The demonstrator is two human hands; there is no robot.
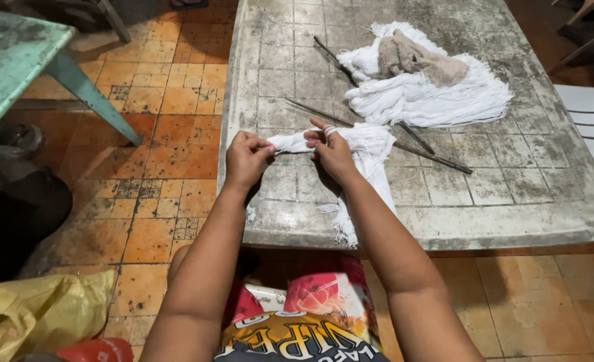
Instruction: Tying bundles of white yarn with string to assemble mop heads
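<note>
Both hands are gripping a bundle of white strings at the near left edge of the desk. The left hand is pinching one end; the right hand (string wound round one finger) is clasping it just beside. Beyond the bundle, more strings, a beige cloth and thin rods are lying.

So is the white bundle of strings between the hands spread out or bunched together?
Bunched. Left hand and right hand grip the white string bundle gathered into a tight rope between them; its loose end hangs over the table edge.
</note>
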